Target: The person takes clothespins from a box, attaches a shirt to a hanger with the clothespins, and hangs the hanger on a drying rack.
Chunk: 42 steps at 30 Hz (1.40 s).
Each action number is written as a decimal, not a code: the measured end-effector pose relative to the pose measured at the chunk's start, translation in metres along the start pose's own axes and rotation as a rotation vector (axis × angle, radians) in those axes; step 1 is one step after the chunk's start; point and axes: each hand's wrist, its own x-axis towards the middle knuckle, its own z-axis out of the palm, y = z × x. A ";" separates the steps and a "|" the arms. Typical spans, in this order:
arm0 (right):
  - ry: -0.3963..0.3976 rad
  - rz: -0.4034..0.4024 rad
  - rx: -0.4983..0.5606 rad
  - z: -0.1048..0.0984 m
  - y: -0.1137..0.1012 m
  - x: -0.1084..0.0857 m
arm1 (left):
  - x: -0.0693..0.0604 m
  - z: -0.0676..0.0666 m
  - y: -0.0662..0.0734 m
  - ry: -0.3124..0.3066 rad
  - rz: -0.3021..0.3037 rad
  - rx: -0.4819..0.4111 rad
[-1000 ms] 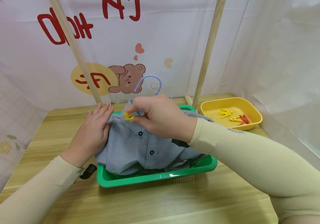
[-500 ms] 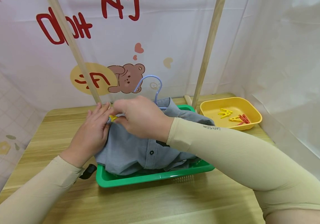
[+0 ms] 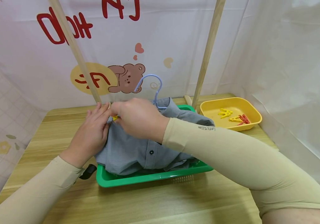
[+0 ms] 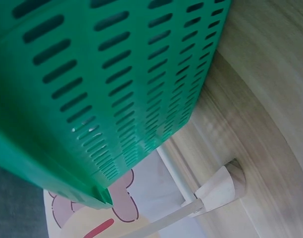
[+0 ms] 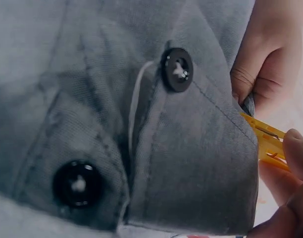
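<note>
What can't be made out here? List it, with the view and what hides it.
Head view: most of the yellow clip, behind the right hand.
Head view: the hanger below its hook, largely covered by the shirt and that hand.
Head view: the wooden poles' tops, cut off by the frame edge.
Left wrist view: the left hand, outside the frame.

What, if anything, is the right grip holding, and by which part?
The right grip pinches a yellow clothespin by the end away from the shirt.
</note>
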 end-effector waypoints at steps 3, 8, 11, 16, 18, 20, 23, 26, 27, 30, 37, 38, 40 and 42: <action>0.011 -0.008 -0.055 0.003 -0.001 0.000 | 0.000 0.000 0.000 0.008 0.005 0.001; 0.027 -0.013 -0.088 0.007 -0.001 -0.001 | 0.000 0.001 0.001 0.012 0.010 0.003; 0.032 -0.015 -0.083 0.007 -0.002 -0.002 | 0.000 0.002 0.000 0.013 0.010 0.005; 0.018 -0.002 -0.071 0.007 -0.002 -0.002 | 0.000 0.002 0.001 0.014 0.012 0.009; 0.014 0.003 -0.070 0.008 -0.002 -0.002 | 0.000 0.002 0.001 0.011 0.011 0.009; 0.014 0.004 -0.073 0.008 -0.002 -0.003 | 0.000 0.002 0.001 0.008 0.010 0.009; 0.017 0.003 -0.077 0.008 -0.002 -0.004 | 0.001 0.002 0.002 0.006 0.010 0.007; 0.022 0.001 -0.079 0.009 -0.002 -0.005 | 0.001 0.003 0.001 0.007 0.013 0.008; 0.025 0.000 -0.079 0.010 -0.001 -0.005 | 0.001 0.003 0.001 0.008 0.013 0.007; 0.028 -0.002 -0.082 0.010 -0.001 -0.005 | 0.001 0.003 0.001 0.009 0.017 0.010; 0.026 0.001 -0.086 0.012 -0.001 -0.006 | 0.000 0.004 0.001 0.013 0.018 0.011; 0.026 0.002 -0.086 0.013 -0.001 -0.006 | 0.000 0.004 0.001 0.014 0.018 0.011; 0.028 0.004 -0.087 0.014 -0.002 -0.006 | 0.000 0.004 0.001 0.015 0.018 0.009; 0.031 0.003 -0.090 0.015 -0.002 -0.007 | 0.000 0.005 0.000 0.016 0.019 0.008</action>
